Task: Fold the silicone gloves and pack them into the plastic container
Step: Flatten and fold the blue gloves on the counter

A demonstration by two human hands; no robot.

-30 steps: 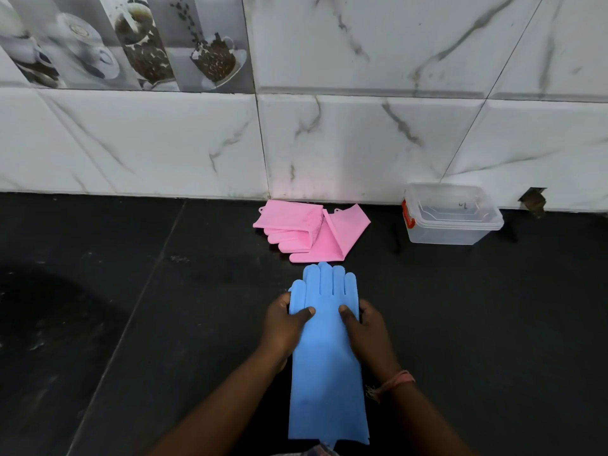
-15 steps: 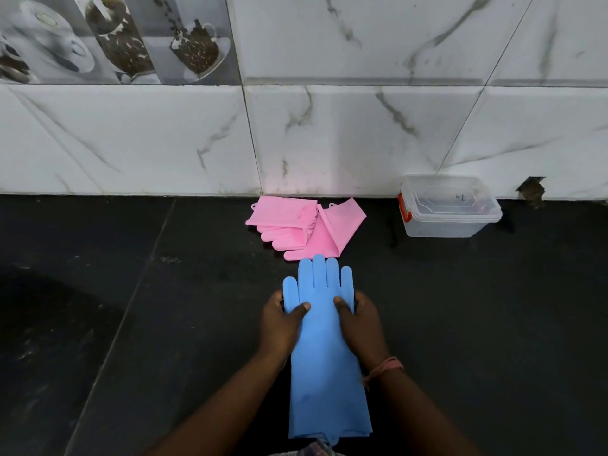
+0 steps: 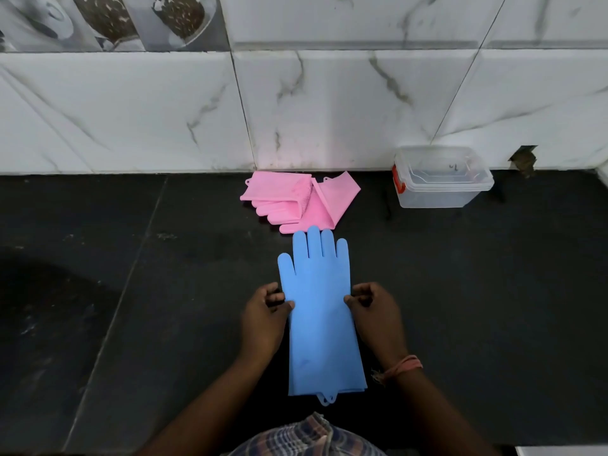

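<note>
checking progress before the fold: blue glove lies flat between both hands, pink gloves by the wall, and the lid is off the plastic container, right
Not quite: the head view shows the lid still on the plastic container. The rest holds: the blue glove lies flat between the left hand and right hand, and the pink gloves lie by the wall.

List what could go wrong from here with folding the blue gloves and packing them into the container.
1. The blue gloves lie flat and unfolded, pinched only at their edges by the left hand and right hand; slick silicone may slip from so slight a grip or spring open.
2. Their fingertips almost touch the pink gloves, so folding could disturb that pile.
3. The plastic container appears to have its lid on, so it must be opened before packing.
</note>
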